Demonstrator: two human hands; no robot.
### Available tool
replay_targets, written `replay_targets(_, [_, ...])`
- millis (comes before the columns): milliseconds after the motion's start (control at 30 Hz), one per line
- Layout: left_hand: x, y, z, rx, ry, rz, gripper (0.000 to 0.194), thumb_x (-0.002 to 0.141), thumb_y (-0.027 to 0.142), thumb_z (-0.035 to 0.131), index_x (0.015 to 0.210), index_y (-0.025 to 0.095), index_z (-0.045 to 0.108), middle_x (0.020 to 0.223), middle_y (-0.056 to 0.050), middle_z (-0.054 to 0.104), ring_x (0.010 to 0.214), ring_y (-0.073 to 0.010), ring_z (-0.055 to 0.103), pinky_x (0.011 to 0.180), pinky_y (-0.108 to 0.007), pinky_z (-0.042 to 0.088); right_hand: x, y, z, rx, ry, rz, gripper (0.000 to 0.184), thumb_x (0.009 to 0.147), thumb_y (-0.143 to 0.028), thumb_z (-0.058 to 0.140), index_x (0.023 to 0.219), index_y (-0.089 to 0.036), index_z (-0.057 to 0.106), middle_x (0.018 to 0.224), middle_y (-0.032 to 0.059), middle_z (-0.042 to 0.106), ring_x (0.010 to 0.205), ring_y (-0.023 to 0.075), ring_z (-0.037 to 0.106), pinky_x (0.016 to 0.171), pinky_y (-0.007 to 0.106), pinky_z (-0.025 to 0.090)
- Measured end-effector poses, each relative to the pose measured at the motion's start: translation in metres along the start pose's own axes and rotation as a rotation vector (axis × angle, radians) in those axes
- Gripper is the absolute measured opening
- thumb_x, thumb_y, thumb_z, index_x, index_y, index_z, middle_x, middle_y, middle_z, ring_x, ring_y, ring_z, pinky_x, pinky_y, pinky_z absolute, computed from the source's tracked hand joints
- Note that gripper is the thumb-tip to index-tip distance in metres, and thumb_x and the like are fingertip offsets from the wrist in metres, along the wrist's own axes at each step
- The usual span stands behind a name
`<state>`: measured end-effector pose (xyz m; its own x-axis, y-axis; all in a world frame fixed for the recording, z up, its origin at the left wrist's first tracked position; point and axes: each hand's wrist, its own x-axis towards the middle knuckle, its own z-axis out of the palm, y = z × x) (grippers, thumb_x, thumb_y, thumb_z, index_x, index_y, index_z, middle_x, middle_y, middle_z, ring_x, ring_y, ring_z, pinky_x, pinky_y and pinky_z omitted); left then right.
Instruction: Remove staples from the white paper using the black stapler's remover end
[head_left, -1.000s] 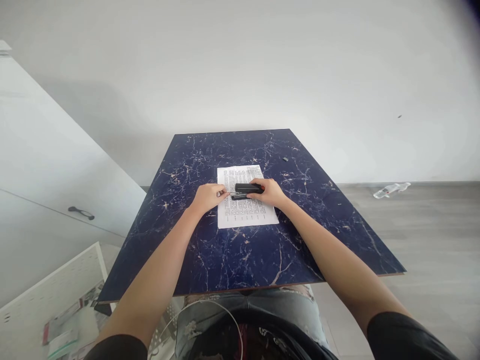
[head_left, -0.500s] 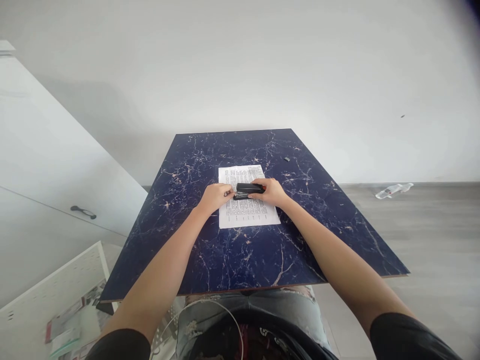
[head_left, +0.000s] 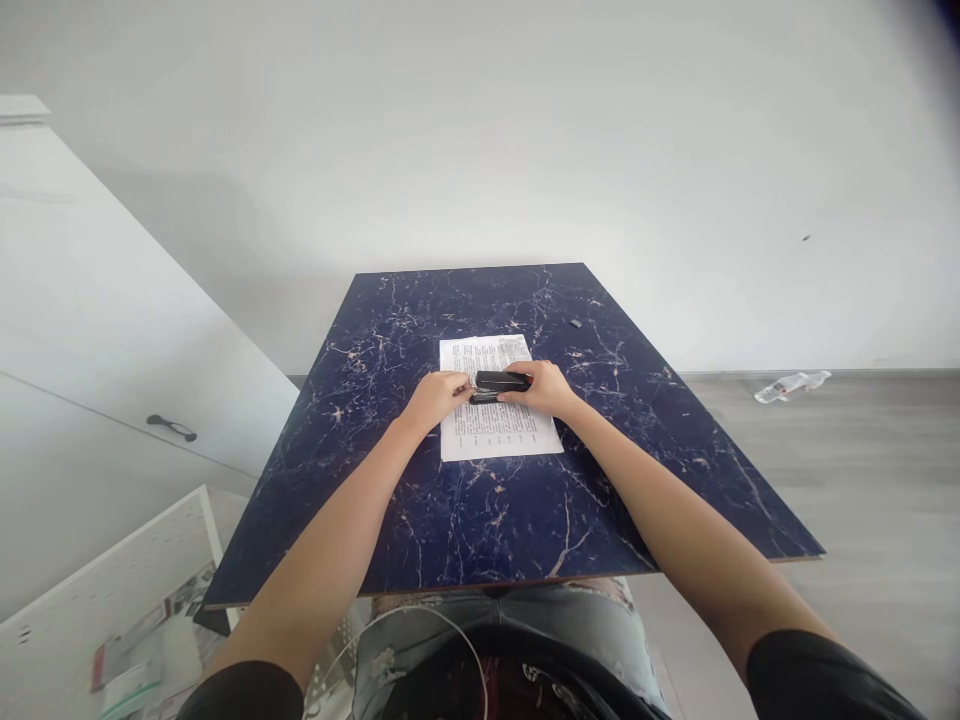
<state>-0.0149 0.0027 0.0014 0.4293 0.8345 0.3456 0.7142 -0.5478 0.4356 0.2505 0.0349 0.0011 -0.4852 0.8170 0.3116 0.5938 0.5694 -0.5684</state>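
A black stapler (head_left: 501,381) lies sideways over a printed sheet of paper (head_left: 499,438), its jaws apart and pointing left. My right hand (head_left: 551,388) wraps round the stapler's rear end, thumb on the near side and fingers on the far side. At the stapler's front end, my left hand (head_left: 436,396) has its fingertips pinched together. Whatever small thing may sit between those fingertips is too small to make out. The paper rests on a dark blue marble-patterned table (head_left: 480,530), and the hands cover part of its left and right edges.
A small dark piece (head_left: 575,323) lies on the table behind the paper to the right. On the floor at right is a clear plastic bottle (head_left: 792,386). A white cabinet (head_left: 112,300) and an open drawer (head_left: 135,540) holding packets stand at left.
The view has shifted slightly, so everything sits a little lower. Both hands stay at the stapler, with only slight movement of the left fingertips.
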Motion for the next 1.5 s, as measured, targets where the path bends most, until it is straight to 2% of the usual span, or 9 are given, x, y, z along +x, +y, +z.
replay_targets(167, [-0.001, 0.003, -0.003, 0.049, -0.006, -0.028, 0.019, 0.095, 0.031, 0.063, 0.08, 0.021, 0.07, 0.077, -0.003, 0.072, 0.069, -0.0179, 0.063, 0.067, -0.03, 0.044, -0.002, -0.004, 0.0, -0.034, 0.011, -0.011, 0.029, 0.078, -0.044, 0.083, 0.099, -0.026, 0.076, 0.087, 0.0011, 0.077, 0.075, 0.0204, 0.068, 0.07, 0.033, 0.049])
replay_targets(267, [-0.003, 0.003, -0.005, 0.087, 0.039, -0.086, 0.016, 0.093, 0.031, 0.065, 0.08, 0.022, 0.07, 0.078, -0.003, 0.073, 0.071, -0.0189, 0.065, 0.066, -0.031, 0.044, -0.005, -0.012, 0.0, -0.002, 0.038, -0.084, 0.038, 0.081, -0.041, 0.081, 0.115, -0.026, 0.072, 0.106, 0.0047, 0.078, 0.093, 0.025, 0.072, 0.088, 0.04, 0.052])
replay_targets(333, [-0.004, 0.002, -0.007, 0.118, 0.125, -0.194, 0.016, 0.094, 0.033, 0.065, 0.081, 0.023, 0.07, 0.08, -0.004, 0.074, 0.072, -0.0202, 0.066, 0.064, -0.031, 0.043, -0.005, -0.02, 0.002, -0.012, 0.049, -0.134, 0.048, 0.083, -0.04, 0.081, 0.127, -0.027, 0.067, 0.122, 0.0075, 0.075, 0.111, 0.0292, 0.069, 0.103, 0.048, 0.048])
replay_targets(400, [-0.006, -0.002, -0.009, 0.14, 0.215, -0.325, 0.018, 0.096, 0.035, 0.063, 0.083, 0.023, 0.069, 0.082, -0.005, 0.074, 0.073, -0.0221, 0.066, 0.064, -0.033, 0.043, -0.006, -0.027, 0.004, -0.047, 0.039, -0.169, 0.049, 0.087, -0.038, 0.078, 0.133, -0.029, 0.064, 0.128, 0.0082, 0.072, 0.118, 0.0306, 0.066, 0.109, 0.053, 0.044])
replay_targets(500, [-0.007, -0.009, -0.007, 0.161, 0.246, -0.405, 0.02, 0.098, 0.037, 0.061, 0.085, 0.023, 0.066, 0.083, -0.007, 0.072, 0.082, -0.026, 0.065, 0.072, -0.036, 0.046, -0.005, -0.034, 0.007, -0.069, 0.021, -0.174, 0.041, 0.093, -0.03, 0.07, 0.134, -0.029, 0.063, 0.126, 0.0075, 0.073, 0.115, 0.0289, 0.067, 0.105, 0.05, 0.048])
replay_targets(667, [-0.006, -0.014, -0.001, 0.22, 0.185, -0.378, 0.018, 0.093, 0.037, 0.069, 0.094, 0.02, 0.064, 0.093, -0.01, 0.066, 0.094, -0.0291, 0.06, 0.085, -0.042, 0.047, -0.006, -0.033, 0.006, -0.023, 0.014, -0.137, 0.04, 0.095, -0.026, 0.067, 0.135, -0.029, 0.063, 0.126, 0.0073, 0.072, 0.113, 0.0275, 0.068, 0.098, 0.045, 0.055])
replay_targets(1333, [-0.006, -0.012, -0.001, 0.194, 0.159, -0.402, 0.018, 0.093, 0.035, 0.069, 0.095, 0.021, 0.059, 0.096, -0.008, 0.063, 0.096, -0.0269, 0.059, 0.086, -0.041, 0.047, -0.006, -0.034, 0.005, -0.012, 0.008, -0.129, 0.041, 0.095, -0.025, 0.066, 0.135, -0.031, 0.064, 0.127, 0.0061, 0.072, 0.114, 0.0272, 0.069, 0.098, 0.045, 0.055])
replay_targets(1500, [-0.006, -0.015, 0.001, 0.172, 0.173, -0.418, 0.017, 0.092, 0.032, 0.071, 0.097, 0.021, 0.06, 0.097, -0.008, 0.064, 0.097, -0.0264, 0.06, 0.089, -0.041, 0.047, -0.006, -0.033, 0.005, 0.037, 0.076, -0.12, 0.039, 0.092, -0.023, 0.067, 0.13, -0.028, 0.067, 0.122, 0.0067, 0.074, 0.11, 0.0273, 0.07, 0.098, 0.045, 0.055])
